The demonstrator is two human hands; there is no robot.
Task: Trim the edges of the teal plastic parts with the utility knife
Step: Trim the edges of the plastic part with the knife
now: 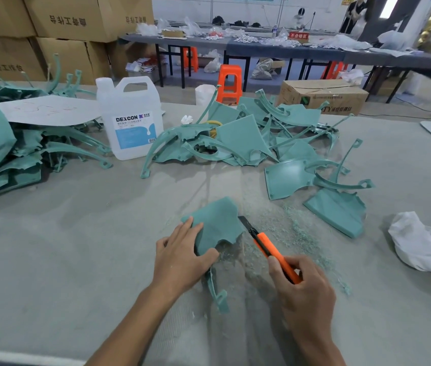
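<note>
Jug [130, 114]: white, upright, far left-centre of the counter [64, 247].
Left hand [182, 257]: gripping teal part [217, 225], centre counter.
Utility knife [270, 247]: axis near-right to far-left; blade meets part's right edge.
Right hand [304, 289]: wrapped round handle.
Cloth [425, 244]: white, crumpled, far right.

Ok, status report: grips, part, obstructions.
Left grip holds part. Right grip holds knife, blade at part's right edge. Shavings around the work; nothing blocking the cut.

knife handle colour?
Orange, with a black blade slider; the utility knife in the right hand shows best in the head view.
</note>
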